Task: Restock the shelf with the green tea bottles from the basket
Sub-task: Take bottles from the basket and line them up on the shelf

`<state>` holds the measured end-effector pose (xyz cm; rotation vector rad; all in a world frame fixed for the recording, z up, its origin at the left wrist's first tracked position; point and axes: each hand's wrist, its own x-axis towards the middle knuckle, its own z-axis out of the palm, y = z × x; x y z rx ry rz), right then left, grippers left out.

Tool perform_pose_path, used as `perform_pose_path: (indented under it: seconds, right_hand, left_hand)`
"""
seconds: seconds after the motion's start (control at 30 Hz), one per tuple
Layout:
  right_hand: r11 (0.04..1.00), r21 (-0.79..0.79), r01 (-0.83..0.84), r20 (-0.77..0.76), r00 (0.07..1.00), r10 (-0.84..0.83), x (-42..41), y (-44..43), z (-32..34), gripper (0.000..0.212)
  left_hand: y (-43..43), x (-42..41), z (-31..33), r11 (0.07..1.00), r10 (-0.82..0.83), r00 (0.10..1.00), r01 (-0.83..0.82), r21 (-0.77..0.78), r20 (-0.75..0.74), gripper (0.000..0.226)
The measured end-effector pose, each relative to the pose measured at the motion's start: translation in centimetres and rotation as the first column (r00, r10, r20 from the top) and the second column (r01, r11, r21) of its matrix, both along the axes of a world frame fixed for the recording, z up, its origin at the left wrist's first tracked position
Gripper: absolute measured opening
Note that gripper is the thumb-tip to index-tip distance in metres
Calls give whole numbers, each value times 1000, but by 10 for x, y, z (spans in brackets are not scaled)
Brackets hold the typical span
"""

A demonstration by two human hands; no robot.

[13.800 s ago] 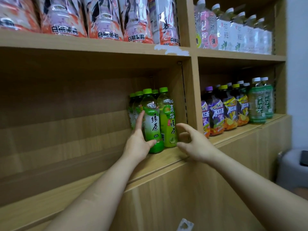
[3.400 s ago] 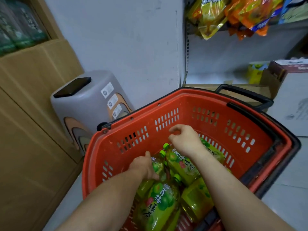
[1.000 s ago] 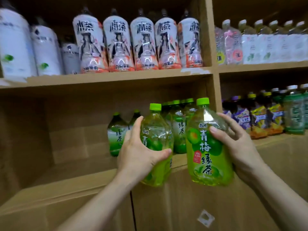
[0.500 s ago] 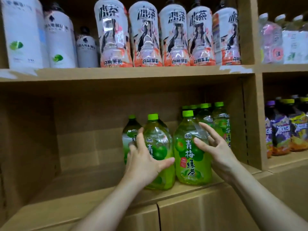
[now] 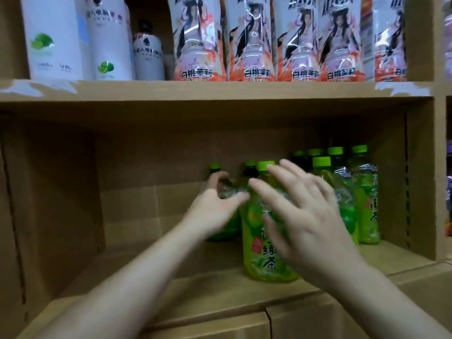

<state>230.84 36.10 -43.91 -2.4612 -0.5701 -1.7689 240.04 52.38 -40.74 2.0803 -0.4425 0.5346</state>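
Head: right hand (image 5: pixel 310 216) before front bottle (image 5: pixel 256 255) (blurred)

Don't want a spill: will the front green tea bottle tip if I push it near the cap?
Possibly: the front green tea bottle is taller than wide, so push low. It looks full, probably heavy; its glossy wrap may slip.

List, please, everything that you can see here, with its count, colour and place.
clear plastic green tea bottles with green caps: about eight caps visible, green, middle shelf, right half
tall bottles in pink and orange printed sleeves: five in front, upper shelf, centre to right
large white bottles with a lime picture: two, upper shelf, left
small white bottle with a dark cap: one, upper shelf, beside them
brown wooden shelf unit: one, fills the view
left hand: at a rear green bottle, blurred
right hand: fingers spread, before the front bottle
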Motion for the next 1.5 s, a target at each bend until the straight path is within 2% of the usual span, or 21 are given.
perform_pose_path:
  seconds: [0.07, 0.13, 0.2, 0.3, 0.33, 0.47, 0.57, 0.67, 0.77, 0.83, 0.87, 0.93, 1.0, 1.07, 1.13, 1.2, 1.27, 1.33, 1.4, 1.47, 1.5]
  right_hand:
    - [978, -191, 84, -64, 993, -98, 13, 21, -5, 45]
    - [954, -256, 156, -152, 968, -199, 27, 25, -8, 48]
    - [942, -274, 195, -212, 943, -257, 36, 22, -10, 53]
    - [942, -261, 212, -223, 936, -273, 40, 25, -11, 54]
    - [941, -261, 214, -220, 936, -274, 40, 27, -11, 52]
    - [941, -251, 227, -223, 932, -284, 38, 25, -10, 50]
    - [944, -237, 231, -249, 924, -289, 37, 27, -9, 52]
    - [962, -154, 226, -210, 944, -256, 36, 40, -10, 49]
    - [994, -72, 87, -191, 976, -100, 33, 70, -9, 57]
    - [990, 125, -63, -453, 884, 113, 33, 99, -8, 74]
    - [946, 306, -105, -606, 745, 279, 33, 112, -6, 84]
    - [778, 613, -135, -666, 442, 601, 39, 132, -5, 93]
    - [695, 704, -148, -615, 362, 700, 46, 146, -4, 77]
    - [703, 695, -152, -619, 372, 692, 49, 159, -5, 47]
    - [735, 660, -155, -634, 410, 656, 50, 177, -10, 23]
    - [771, 618, -154, -649, 453, 611, 47, 195, -15, 19]
    - [772, 615, -160, -631, 486, 604, 42, 210, -15, 28]
    - [726, 667, -169, -576, 501, 646, 43, 218, -12, 40]
    - [682, 703, -203, -542, 467, 698, 51, 225, -14, 38]
    - [606, 766, -214, -508, 377, 775, 58, 231, -19, 32]
    - [538, 817, -206, -470, 303, 829, 62, 233, -21, 34]
  left_hand:
    - [17, 38, 12, 993, 104, 993, -106, -45, -47, 78]
    - [22, 66, 13, 996, 85, 983, -87, -5, -162, 68]
    - [15, 78, 11, 995, 90, 978, -78, 70, -189, 62]
    - [-3, 89, 11, 957, 223, 969, -196, 211, -108, 97]
    - [-7, 94, 12, 941, 267, 962, -246, 231, -61, 100]
    - [-16, 99, 16, 861, 335, 941, -329, 388, 55, 72]
    - [-9, 88, 20, 878, 306, 946, -323, 354, 103, 55]
    - [18, 66, 19, 903, 263, 950, -304, 305, 167, 52]
    - [52, 33, 25, 917, 213, 963, -255, 306, 164, 54]
    - [74, 10, 30, 907, 224, 964, -260, 332, 142, 49]
    - [84, -1, 32, 902, 235, 963, -267, 340, 134, 47]
    - [103, -21, 32, 902, 247, 962, -273, 334, 119, 47]
    - [122, -35, 32, 908, 243, 964, -266, 324, 110, 45]
    - [135, -47, 31, 882, 259, 955, -294, 367, 143, 45]
    - [142, -55, 27, 765, 353, 915, -402, 504, 195, 51]
    - [146, -64, 23, 452, 491, 802, -568, 688, 340, 56]
    - [147, -78, 19, 142, 454, 707, -659, 739, 543, 54]
    - [153, -91, 11, 32, 313, 732, -645, 764, 605, 49]
    - [166, -97, -7, -50, 240, 799, -557, 829, 551, 52]
    - [176, -99, -23, -115, 265, 828, -482, 868, 495, 58]
    - [180, -99, -28, -106, 299, 825, -470, 876, 479, 59]
